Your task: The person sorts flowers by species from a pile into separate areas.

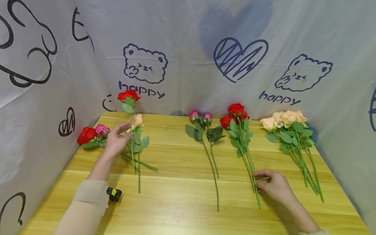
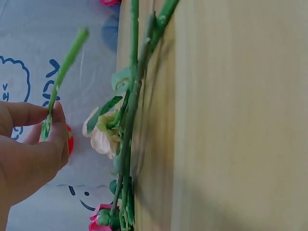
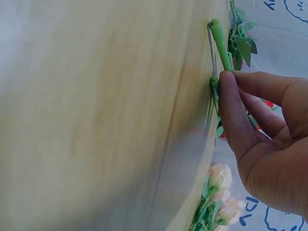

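Note:
My left hand [image 1: 117, 142] pinches the stem of a red rose [image 1: 128, 95], which stands upright above the table's left side; the left wrist view shows its green stem [image 2: 65, 67] between thumb and fingers. Beneath it lie a peach rose [image 1: 137, 121], a pink rose [image 1: 102, 129] and another red rose [image 1: 86, 135], stems crossing. On the right, my right hand [image 1: 274, 184] pinches a stem of the red rose bunch [image 1: 236, 112] near its lower end. That green stem end [image 3: 219, 41] sticks out past the thumb in the right wrist view.
Two pink roses [image 1: 194, 115] lie mid-table, left of the red bunch. Several peach roses [image 1: 288, 118] lie at the right. A small black device [image 1: 114, 194] sits at the left wrist. Printed white cloth [image 1: 188, 49] borders the wooden table [image 1: 176, 202] at the back and sides.

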